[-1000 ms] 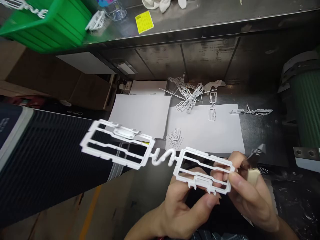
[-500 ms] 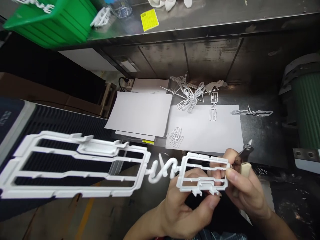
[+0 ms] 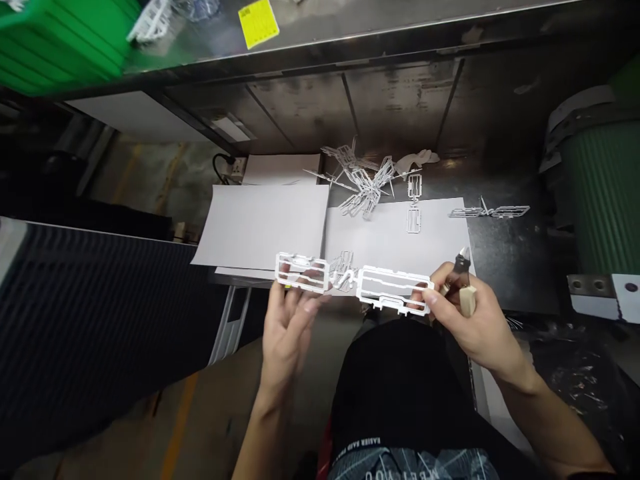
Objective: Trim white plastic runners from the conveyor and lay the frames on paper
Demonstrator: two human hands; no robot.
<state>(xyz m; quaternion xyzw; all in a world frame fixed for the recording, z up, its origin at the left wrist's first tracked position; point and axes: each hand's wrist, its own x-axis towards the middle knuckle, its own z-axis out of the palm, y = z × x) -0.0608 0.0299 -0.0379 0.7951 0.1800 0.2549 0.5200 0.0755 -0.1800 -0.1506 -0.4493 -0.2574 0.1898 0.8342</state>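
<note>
A joined pair of white plastic frames (image 3: 395, 272), linked by a curly runner (image 3: 344, 280), is held up in front of me. My right hand (image 3: 467, 317) pinches its right end between thumb and fingers. Tucked in that same hand is a pair of side cutters (image 3: 468, 301) with cream handles, jaws pointing up. My left hand (image 3: 287, 327) is at the left frame (image 3: 302, 256), fingers spread behind it and thumb apart below its lower edge. Whether those fingers touch the plastic is hard to tell.
Tangled white frames (image 3: 367, 190) lie on the metal bench, beside a glove (image 3: 417, 160). More frames rest on white sheets (image 3: 265, 220) and at the right (image 3: 489, 211). A green bin (image 3: 65, 47) and a yellow label (image 3: 259, 24) are on the upper shelf. A ribbed green object (image 3: 607, 200) stands right.
The plastic piece has moved away from the camera and now looks smaller. My left hand has shifted from the right-hand frame to the left one. My right hand keeps hold, and the view has tilted.
</note>
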